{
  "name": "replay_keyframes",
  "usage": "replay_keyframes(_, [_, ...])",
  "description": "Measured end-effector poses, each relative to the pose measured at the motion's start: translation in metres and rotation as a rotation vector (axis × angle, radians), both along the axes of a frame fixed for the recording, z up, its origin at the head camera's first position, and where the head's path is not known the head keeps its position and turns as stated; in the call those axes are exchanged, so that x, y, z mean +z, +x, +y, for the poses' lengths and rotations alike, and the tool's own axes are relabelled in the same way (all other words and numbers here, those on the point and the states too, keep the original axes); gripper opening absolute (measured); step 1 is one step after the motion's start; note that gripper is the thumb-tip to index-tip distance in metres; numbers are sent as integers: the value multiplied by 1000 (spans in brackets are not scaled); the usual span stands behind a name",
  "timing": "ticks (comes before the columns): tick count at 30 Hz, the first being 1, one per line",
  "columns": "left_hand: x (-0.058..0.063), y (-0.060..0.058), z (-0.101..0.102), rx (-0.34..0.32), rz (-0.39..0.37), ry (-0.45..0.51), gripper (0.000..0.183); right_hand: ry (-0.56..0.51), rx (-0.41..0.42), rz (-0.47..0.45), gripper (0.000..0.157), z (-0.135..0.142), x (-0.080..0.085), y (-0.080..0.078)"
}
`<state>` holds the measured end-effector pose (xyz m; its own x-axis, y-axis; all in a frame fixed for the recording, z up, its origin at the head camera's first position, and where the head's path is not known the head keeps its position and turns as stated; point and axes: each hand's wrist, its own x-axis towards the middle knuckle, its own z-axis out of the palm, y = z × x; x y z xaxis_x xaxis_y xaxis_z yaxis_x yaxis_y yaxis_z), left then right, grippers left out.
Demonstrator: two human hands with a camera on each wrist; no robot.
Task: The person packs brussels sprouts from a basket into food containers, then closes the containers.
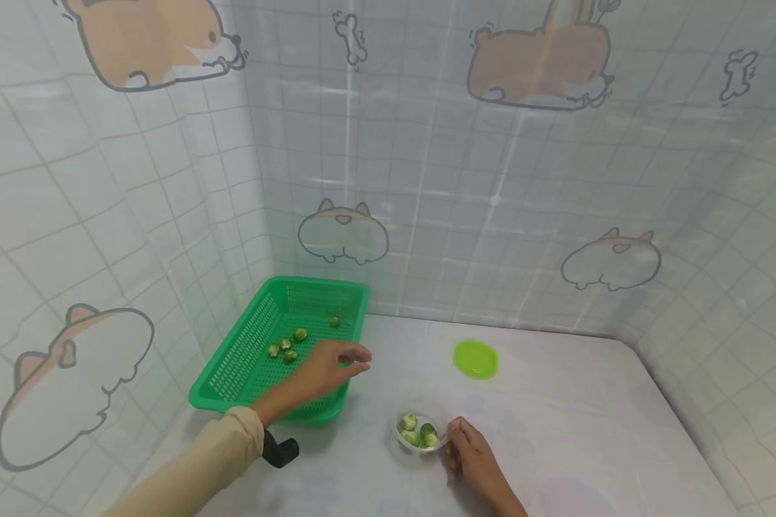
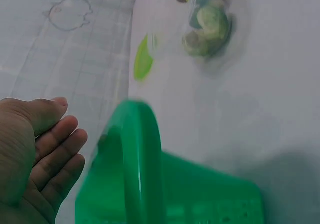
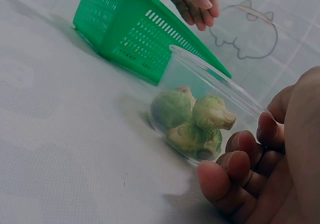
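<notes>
A clear plastic container [image 1: 420, 449] with several Brussels sprouts [image 3: 190, 126] in it stands on the table. My right hand [image 1: 473, 459] pinches its rim on the right side, fingers curled against the wall. My left hand [image 1: 328, 370] hovers above the right edge of a green basket [image 1: 233, 384], its fingers loosely bent and nothing between them. In the left wrist view that hand [image 2: 37, 156] shows its empty palm beside the basket's rim [image 2: 135, 119]. Inside the basket lie several more Brussels sprouts [image 1: 288, 356].
A light green round lid [image 1: 476, 359] lies flat on the table [image 1: 556, 402], behind and right of the container. A curtain [image 1: 440, 237] printed with cartoon dogs hangs around the table's back and sides. A black strap piece [image 1: 281, 451] shows below my left wrist.
</notes>
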<state>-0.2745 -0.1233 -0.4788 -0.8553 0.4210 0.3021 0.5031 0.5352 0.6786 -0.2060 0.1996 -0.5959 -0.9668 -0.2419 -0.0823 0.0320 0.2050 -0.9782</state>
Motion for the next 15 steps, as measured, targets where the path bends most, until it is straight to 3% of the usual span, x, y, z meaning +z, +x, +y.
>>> replay_keyframes(4, [3, -4, -11, 34, -17, -21, 16, -1, 3, -5, 39, 2, 3, -2])
replay_keyframes(15, [-4, -16, -50, 71, 46, -30, 22, -28, 28, -12, 39, 3, 2, 1])
